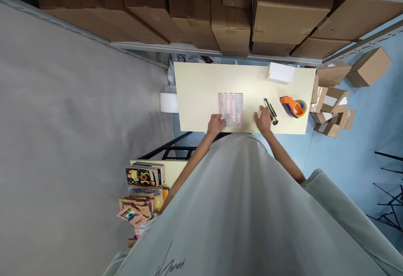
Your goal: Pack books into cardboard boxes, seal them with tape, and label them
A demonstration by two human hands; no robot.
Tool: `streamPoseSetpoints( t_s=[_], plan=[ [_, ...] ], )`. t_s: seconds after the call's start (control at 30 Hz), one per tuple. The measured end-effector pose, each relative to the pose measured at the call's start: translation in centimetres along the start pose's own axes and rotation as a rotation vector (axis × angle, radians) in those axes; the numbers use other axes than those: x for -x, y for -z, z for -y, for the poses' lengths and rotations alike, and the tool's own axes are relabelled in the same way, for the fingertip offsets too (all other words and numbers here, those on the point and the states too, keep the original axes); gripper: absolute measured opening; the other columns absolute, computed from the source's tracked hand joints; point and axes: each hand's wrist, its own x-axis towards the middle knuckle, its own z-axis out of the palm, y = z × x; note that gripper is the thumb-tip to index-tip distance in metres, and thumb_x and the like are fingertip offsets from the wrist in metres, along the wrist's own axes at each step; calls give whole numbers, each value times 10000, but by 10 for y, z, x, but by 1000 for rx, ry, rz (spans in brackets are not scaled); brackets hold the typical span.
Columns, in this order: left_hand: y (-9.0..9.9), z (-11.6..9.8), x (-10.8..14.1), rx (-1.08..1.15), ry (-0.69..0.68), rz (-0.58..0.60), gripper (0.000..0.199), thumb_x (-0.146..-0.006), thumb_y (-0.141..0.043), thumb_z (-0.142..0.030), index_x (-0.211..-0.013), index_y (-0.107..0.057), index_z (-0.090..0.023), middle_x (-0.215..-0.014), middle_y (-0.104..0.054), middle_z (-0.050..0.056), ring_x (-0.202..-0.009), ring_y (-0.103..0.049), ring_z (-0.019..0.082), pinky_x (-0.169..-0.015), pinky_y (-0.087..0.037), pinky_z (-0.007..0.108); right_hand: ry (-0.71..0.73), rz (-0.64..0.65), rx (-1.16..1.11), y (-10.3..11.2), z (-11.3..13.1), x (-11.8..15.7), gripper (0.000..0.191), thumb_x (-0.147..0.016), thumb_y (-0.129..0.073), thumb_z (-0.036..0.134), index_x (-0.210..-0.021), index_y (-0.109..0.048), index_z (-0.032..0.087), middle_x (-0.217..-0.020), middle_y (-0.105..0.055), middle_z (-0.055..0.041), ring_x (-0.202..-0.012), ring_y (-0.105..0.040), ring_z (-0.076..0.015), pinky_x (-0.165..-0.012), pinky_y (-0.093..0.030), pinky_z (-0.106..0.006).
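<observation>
A flat square item with pale red and white stripes [231, 109] lies on the cream table [198, 87]. My left hand [216, 123] touches its lower left edge, fingers bent together; whether they pinch the edge is too small to tell. To the right of the item, my right hand [263, 119] rests on the table with thumb and fingers apart and nothing in it. Just beside it lies a black and yellow utility knife [271, 111]. Farther right sits an orange tape dispenser [292, 106] with a roll of tape.
A white box [280, 73] stands at the table's back right. Shelves of brown cartons [231, 30] run behind the table, and more cartons [333, 100] are piled at the right. A white roll [169, 102] is at the left edge. Books [145, 175] lie stacked at the lower left.
</observation>
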Motion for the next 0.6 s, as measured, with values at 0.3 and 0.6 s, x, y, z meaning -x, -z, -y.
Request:
streamPoseSetpoints(
  t_s=[0.3,0.6],
  plan=[
    [8,16,-2,108,-3,108,455,-957,-712,-315,-1389,-751,-178,-1560,-666,154,-1293,-749,261,-1170,-577,372,-266,365,-311,-50,70,-19,256,-975,-770,411,-1017,-714,165,-1097,-831,-111,-929,-773,-216,-770,-584,-261],
    [26,37,1,-118,-153,48,651,-991,-629,-310,-1603,-585,-92,-1847,-323,199,-1741,-245,393,-1411,-281,533,-191,271,-488,-63,63,-1,162,-920,-689,347,-959,-740,198,-952,-819,-57,-892,-737,-246,-834,-594,-326]
  ],
)
